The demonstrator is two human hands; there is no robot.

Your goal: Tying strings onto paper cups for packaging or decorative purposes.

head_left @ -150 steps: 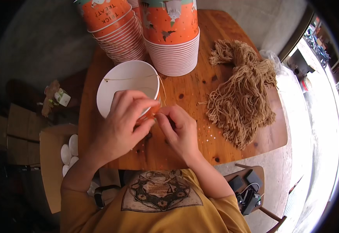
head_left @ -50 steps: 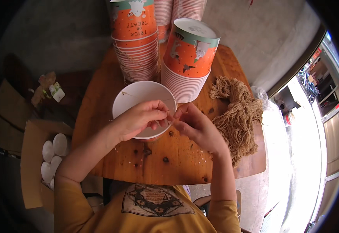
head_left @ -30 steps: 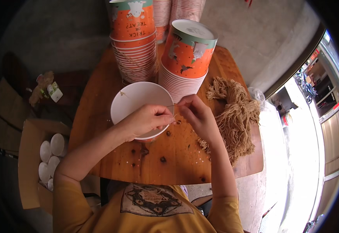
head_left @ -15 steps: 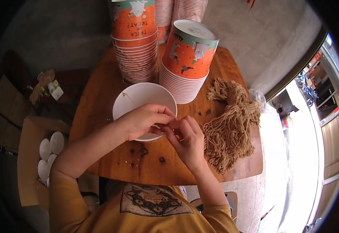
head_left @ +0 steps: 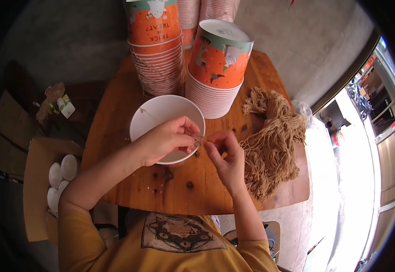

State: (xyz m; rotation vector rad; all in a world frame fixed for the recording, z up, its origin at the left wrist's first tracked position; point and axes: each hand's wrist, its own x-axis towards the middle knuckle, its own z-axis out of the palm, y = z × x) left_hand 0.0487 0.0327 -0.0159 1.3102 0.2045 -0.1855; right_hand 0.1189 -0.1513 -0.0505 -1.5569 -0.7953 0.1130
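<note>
Left hand (head_left: 168, 140) is over the white paper bowl (head_left: 161, 119), thumb and forefinger pinched tight on a thin tan string (head_left: 200, 138) at the bowl's right rim. Right hand (head_left: 224, 156) sits just beside it, fingertips closed narrow on the other end of that short strand. The strand spans the small gap between the two hands, over the round wooden table (head_left: 116, 113).

Bowl stands upright mid-table, near edge under the left hand. A second thin strand looks to run across the inside of the bowl from its upper-left rim (head_left: 142, 110); judging from that, one side is already strung and the right side is in hand.

Done, as far as visible: tall stack of orange printed paper bowls (head_left: 154, 41) shows string ends hanging at its rims. Second stack of orange printed bowls, upside down (head_left: 218, 63), shows no string I can make out. Big heap of cut tan strings (head_left: 272, 140) lies right of the hands, so my read is plenty left.

Hard to tell: whether a knot or a hole is at the pinch point, fingers cover it. Stack tops are cut off by the frame. Cardboard box with white round lids (head_left: 59, 179) lower left is partly in shadow.
</note>
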